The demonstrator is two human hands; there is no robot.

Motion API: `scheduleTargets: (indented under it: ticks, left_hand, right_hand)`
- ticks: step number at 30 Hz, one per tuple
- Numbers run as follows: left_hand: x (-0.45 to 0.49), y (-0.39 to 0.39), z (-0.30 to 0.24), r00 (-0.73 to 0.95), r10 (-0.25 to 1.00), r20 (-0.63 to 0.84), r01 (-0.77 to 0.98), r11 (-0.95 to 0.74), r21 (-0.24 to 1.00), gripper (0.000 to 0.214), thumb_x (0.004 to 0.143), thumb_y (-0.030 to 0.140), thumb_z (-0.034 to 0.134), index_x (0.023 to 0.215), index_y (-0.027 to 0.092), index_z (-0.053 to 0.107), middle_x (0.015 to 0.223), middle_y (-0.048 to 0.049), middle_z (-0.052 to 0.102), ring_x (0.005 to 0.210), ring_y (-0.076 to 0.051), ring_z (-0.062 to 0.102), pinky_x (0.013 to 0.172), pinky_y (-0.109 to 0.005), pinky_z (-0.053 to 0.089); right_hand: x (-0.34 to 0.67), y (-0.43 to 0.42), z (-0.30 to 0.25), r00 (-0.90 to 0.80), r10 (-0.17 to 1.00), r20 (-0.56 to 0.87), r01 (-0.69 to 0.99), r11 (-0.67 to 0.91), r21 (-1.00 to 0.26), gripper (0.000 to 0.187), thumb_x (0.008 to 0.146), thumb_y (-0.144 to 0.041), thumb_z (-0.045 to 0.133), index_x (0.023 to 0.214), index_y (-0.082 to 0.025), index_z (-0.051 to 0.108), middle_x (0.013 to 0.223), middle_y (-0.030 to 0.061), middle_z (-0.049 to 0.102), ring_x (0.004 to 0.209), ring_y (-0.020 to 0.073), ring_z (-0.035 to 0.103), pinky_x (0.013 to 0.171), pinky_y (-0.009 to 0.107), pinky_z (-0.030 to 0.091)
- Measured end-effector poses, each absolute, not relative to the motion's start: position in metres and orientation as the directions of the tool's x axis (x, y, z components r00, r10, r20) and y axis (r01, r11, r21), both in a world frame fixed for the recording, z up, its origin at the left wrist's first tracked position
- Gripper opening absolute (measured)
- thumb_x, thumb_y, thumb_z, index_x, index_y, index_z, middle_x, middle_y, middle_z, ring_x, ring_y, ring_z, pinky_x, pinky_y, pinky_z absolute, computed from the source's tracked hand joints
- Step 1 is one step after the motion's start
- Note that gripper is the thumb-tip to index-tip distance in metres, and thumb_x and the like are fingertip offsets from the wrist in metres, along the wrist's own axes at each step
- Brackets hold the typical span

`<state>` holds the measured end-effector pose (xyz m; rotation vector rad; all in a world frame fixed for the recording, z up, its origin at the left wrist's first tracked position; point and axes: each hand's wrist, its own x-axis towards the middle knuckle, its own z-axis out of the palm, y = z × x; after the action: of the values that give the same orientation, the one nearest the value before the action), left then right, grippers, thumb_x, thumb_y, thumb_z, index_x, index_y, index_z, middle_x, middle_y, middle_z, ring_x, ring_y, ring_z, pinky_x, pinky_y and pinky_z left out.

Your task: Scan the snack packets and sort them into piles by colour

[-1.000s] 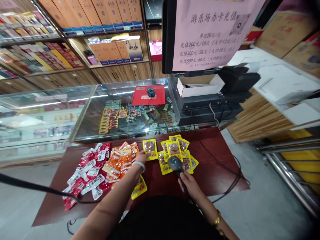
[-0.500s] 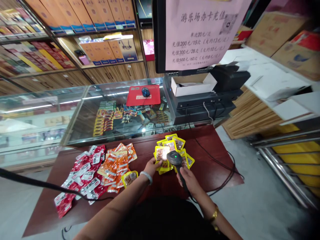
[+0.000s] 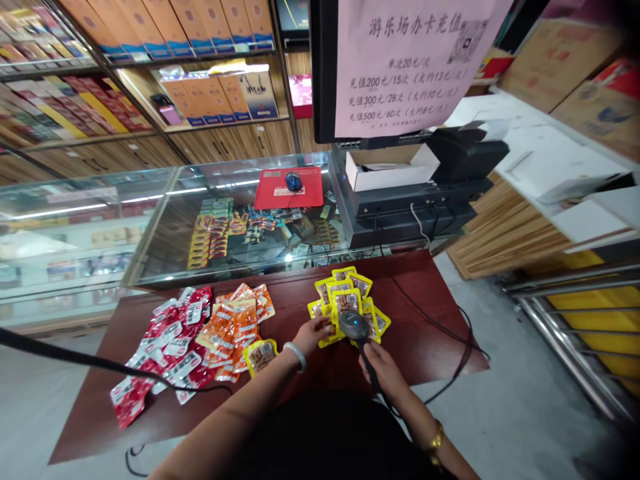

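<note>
My right hand is wrapped round the handle of a black barcode scanner. A small blue light glows on top of the scanner head, which hangs over a pile of yellow-edged snack packets. At the pile's left edge is my left hand, its fingers loosely bent and apart, the tips by the packets. No packet shows in its grip. A single yellow-edged snack packet lies left of my left wrist, against the orange snack packets. Farther left are red-and-white packets.
Everything lies on a dark red tabletop. Behind it stands a glass display counter with a red mouse pad and a mouse. A monitor with a pink sign rises ahead. The scanner's cable trails right.
My left hand has let go of the yellow-edged packet it held under the scanner. The scanner's bright beam is gone, and its indicator has turned from green to blue.
</note>
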<state>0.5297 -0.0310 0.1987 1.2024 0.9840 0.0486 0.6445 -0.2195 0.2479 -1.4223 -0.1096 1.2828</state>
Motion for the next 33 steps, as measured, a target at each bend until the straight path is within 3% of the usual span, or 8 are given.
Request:
scheduleTargets:
  ticks: [4, 8, 12, 18, 21, 24, 29, 33]
  left_hand:
    - [0.477, -0.008, 0.210, 0.510, 0.673, -0.536, 0.635, 0.126, 0.762, 0.032, 0.065, 0.034, 0.076, 0.091, 0.018, 0.066, 0.085, -0.0054, 0.069, 0.086, -0.021, 0.064, 0.083, -0.033, 0.048]
    - [0.416, 0.001, 0.227, 0.260, 0.868, -0.423, 0.910, -0.074, 0.407, 0.044, 0.069, 0.031, 0.074, 0.107, 0.017, 0.057, 0.109, -0.0113, 0.063, 0.112, -0.027, 0.056, 0.096, -0.037, 0.041]
    - [0.376, -0.016, 0.233, 0.135, 0.874, -0.467, 0.987, -0.078, 0.139, 0.065, 0.073, 0.044, 0.070, 0.126, 0.015, 0.045, 0.125, -0.0173, 0.053, 0.125, -0.031, 0.047, 0.101, -0.039, 0.036]
    - [0.362, -0.043, 0.221, 0.056, 0.882, -0.469, 0.998, -0.060, 0.005, 0.092, 0.076, 0.053, 0.066, 0.146, 0.012, 0.024, 0.138, -0.0238, 0.044, 0.128, -0.035, 0.044, 0.101, -0.041, 0.035]
    - [0.361, -0.046, 0.217, 0.035, 0.908, -0.418, 0.999, -0.037, 0.004, 0.094, 0.075, 0.052, 0.067, 0.148, 0.014, 0.022, 0.141, -0.0223, 0.043, 0.128, -0.035, 0.044, 0.101, -0.041, 0.036]
    - [0.356, -0.046, 0.214, 0.006, 0.906, -0.424, 0.997, 0.030, 0.077, 0.099, 0.070, 0.047, 0.074, 0.146, 0.012, 0.021, 0.140, -0.0231, 0.045, 0.128, -0.035, 0.046, 0.102, -0.039, 0.037]
    - [0.358, -0.044, 0.207, -0.011, 0.829, -0.559, 0.913, 0.237, 0.332, 0.093, 0.071, 0.032, 0.076, 0.143, 0.015, 0.019, 0.117, -0.0175, 0.065, 0.107, -0.029, 0.065, 0.087, -0.035, 0.047]
    - [0.375, -0.042, 0.206, 0.097, 0.839, -0.536, 0.782, 0.269, 0.563, 0.073, 0.072, 0.023, 0.073, 0.133, 0.018, 0.034, 0.110, -0.0126, 0.068, 0.100, -0.026, 0.068, 0.087, -0.035, 0.051]
  right_hand:
    - [0.639, -0.215, 0.245, 0.352, 0.699, -0.622, -0.572, -0.366, -0.734, 0.055, 0.069, -0.074, 0.065, 0.074, -0.022, 0.044, 0.049, -0.0097, 0.046, 0.035, 0.0055, 0.035, 0.036, 0.019, 0.027]
    - [0.630, -0.210, 0.243, 0.309, 0.728, -0.612, -0.536, -0.398, -0.744, 0.053, 0.072, -0.070, 0.065, 0.074, -0.022, 0.045, 0.051, -0.0094, 0.046, 0.037, 0.0058, 0.036, 0.038, 0.019, 0.028]
    - [0.619, -0.203, 0.242, 0.239, 0.758, -0.607, -0.517, -0.430, -0.740, 0.051, 0.073, -0.069, 0.065, 0.078, -0.022, 0.047, 0.051, -0.0095, 0.045, 0.037, 0.0061, 0.035, 0.038, 0.019, 0.027]
    - [0.606, -0.198, 0.239, 0.206, 0.760, -0.617, -0.494, -0.463, -0.736, 0.051, 0.070, -0.069, 0.067, 0.084, -0.023, 0.052, 0.053, -0.0095, 0.041, 0.041, 0.0085, 0.038, 0.038, 0.020, 0.027]
    - [0.604, -0.199, 0.235, 0.193, 0.767, -0.612, -0.457, -0.482, -0.747, 0.050, 0.074, -0.069, 0.064, 0.090, -0.022, 0.056, 0.054, -0.0086, 0.043, 0.041, 0.0094, 0.039, 0.039, 0.021, 0.028]
    - [0.605, -0.201, 0.233, 0.185, 0.795, -0.577, -0.397, -0.477, -0.784, 0.048, 0.079, -0.067, 0.060, 0.093, -0.021, 0.058, 0.054, -0.0077, 0.046, 0.041, 0.0092, 0.039, 0.040, 0.021, 0.029]
    - [0.605, -0.202, 0.236, 0.180, 0.822, -0.541, -0.354, -0.459, -0.815, 0.052, 0.080, -0.067, 0.059, 0.099, -0.019, 0.060, 0.054, -0.0075, 0.048, 0.040, 0.0084, 0.038, 0.040, 0.021, 0.029]
    - [0.605, -0.202, 0.240, 0.160, 0.830, -0.534, -0.376, -0.449, -0.811, 0.059, 0.078, -0.070, 0.059, 0.104, -0.018, 0.060, 0.051, -0.0084, 0.045, 0.040, 0.0087, 0.036, 0.039, 0.021, 0.028]
